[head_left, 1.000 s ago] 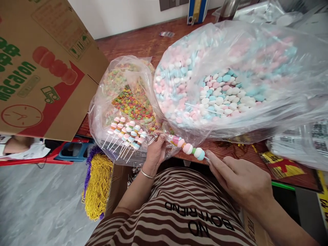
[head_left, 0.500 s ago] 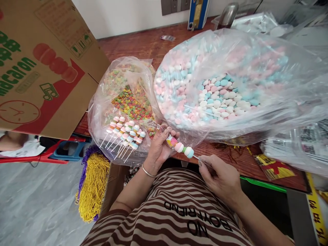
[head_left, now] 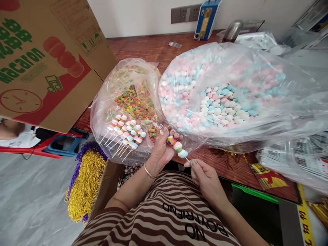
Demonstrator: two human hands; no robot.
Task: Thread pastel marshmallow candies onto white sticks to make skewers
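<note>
My left hand [head_left: 162,149], with a bangle at its wrist, is closed around a small clear wrapper with a colourful print [head_left: 171,140]. A candy skewer [head_left: 180,150] of pastel pieces with a green layer sits with its upper end inside that wrapper. The thumb and fingers of my right hand [head_left: 207,175] pinch the lower end of its white stick. Left of my hands, several similar skewers [head_left: 129,132] lie side by side on an open plastic bag [head_left: 101,106] of colourful ring pieces [head_left: 135,104].
A large clear bag [head_left: 279,102] of pink, white and blue candies [head_left: 220,106] covers the right of the wooden table [head_left: 143,44]. A cardboard box [head_left: 58,89] stands at left, bead strings [head_left: 85,184] below it. Packaging sleeves [head_left: 289,153] lie at right. Someone's arm [head_left: 11,129] shows at far left.
My right hand has moved left and slightly down towards my left hand. More of the candy skewer is inside the wrapper. The view has shifted slightly.
</note>
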